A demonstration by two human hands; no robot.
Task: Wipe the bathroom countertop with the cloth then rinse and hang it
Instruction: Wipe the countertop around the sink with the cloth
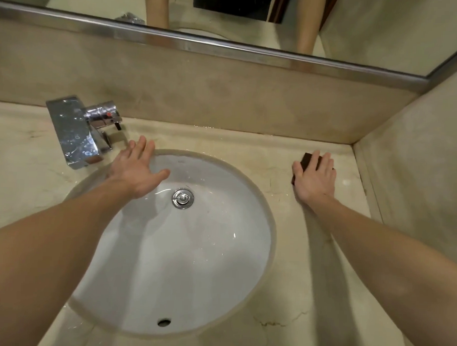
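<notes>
A single head-worn wide-angle camera is looking steeply down and forward over the counter (283, 291), sitting close above the basin (188, 262) that is filling the middle of the frame. It is facing the back wall, with the mirror (382, 30) edging the top and both forearms reaching in from the lower corners.
</notes>
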